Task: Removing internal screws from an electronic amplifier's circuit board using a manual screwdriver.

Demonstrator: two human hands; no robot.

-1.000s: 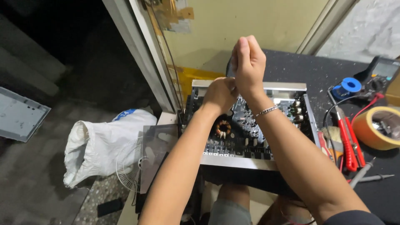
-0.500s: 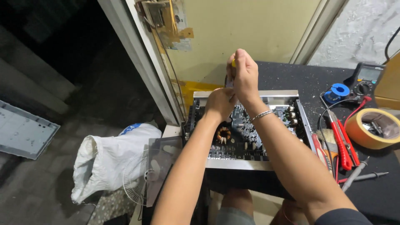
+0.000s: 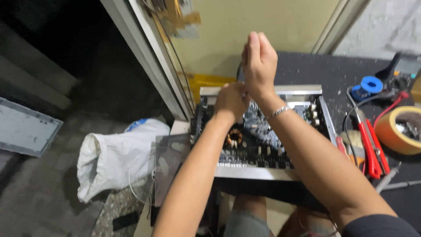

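Both hands (image 3: 245, 83) (raised) over opened amplifier (image 3: 263, 131).

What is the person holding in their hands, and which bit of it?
The right hand wraps a dark tool handle above the open circuit board; the left hand grips lower, its part hidden.

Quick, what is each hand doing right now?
Left hand: closed over the open circuit board; contents cannot be told.
Right hand: raised, fingers straight, holding unclear.

Both hands over open amplifier chassis (image 3: 263, 131) on bench (image 3: 324, 72). Left hand (image 3: 231, 100) just left of and below right hand (image 3: 258, 66), touching at its wrist. Right of fingers: solder spool (image 3: 367, 86), cutters (image 3: 372, 147), tape roll (image 3: 401, 129). Far left, on floor: sack (image 3: 116, 160).
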